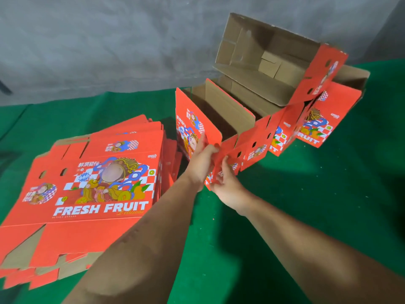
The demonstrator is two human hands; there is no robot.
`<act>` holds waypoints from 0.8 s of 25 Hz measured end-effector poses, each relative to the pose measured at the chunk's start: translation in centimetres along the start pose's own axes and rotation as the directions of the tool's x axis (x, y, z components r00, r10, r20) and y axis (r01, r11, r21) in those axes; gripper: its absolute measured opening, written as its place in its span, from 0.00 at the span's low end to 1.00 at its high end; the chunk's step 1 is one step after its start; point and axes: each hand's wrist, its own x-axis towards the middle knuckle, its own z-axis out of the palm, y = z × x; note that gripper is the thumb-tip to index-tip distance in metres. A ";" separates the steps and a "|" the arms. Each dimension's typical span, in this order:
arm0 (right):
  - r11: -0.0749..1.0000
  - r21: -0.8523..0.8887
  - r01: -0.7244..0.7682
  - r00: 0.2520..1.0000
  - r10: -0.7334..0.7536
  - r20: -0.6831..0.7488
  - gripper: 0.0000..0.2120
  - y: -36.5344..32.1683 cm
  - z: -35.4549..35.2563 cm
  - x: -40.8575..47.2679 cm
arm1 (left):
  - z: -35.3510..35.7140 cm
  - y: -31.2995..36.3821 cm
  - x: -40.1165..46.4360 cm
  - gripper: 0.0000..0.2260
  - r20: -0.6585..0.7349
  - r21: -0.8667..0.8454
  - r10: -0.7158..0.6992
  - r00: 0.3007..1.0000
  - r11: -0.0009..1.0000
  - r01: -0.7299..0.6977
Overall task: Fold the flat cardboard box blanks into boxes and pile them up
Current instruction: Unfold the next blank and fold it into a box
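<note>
A stack of flat red "FRESH FRUIT" box blanks [92,181] lies on the green surface at the left. In the middle stands a half-formed red box [197,119], its brown inside showing. My left hand [202,160] grips its near corner edge. My right hand [225,183] pinches the red flaps [243,150] that stick out at that corner. Behind it, folded boxes [315,119] stand on the surface, and another one [274,62] lies tilted on top of them with its open side toward me.
A green cloth [306,194] covers the work surface, with small white specks on it. A grey wall [109,40] runs behind. The blank stack's edges fan out unevenly toward the near left corner.
</note>
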 end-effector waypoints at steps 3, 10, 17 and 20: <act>0.994 -0.093 -0.062 0.998 0.062 0.005 0.45 -2.5 0.3 3.4 | -1.7 1.3 2.2 0.24 0.002 0.326 -0.048 0.999 0.944 0.045; 0.994 0.011 0.104 0.971 -0.099 -0.217 0.12 -7.5 4.3 6.6 | -4.2 0.1 2.5 0.11 -0.357 0.302 0.100 0.929 0.953 0.014; 0.968 0.211 -0.138 0.990 0.141 -0.002 0.07 -8.8 12.0 1.0 | -14.2 -1.6 -5.0 0.17 -0.561 0.746 0.364 0.744 0.612 0.263; 0.963 0.260 -0.071 0.994 0.092 -0.067 0.06 -10.1 13.5 -1.6 | -15.4 -4.2 -8.9 0.22 -0.467 0.830 0.206 0.860 0.438 0.346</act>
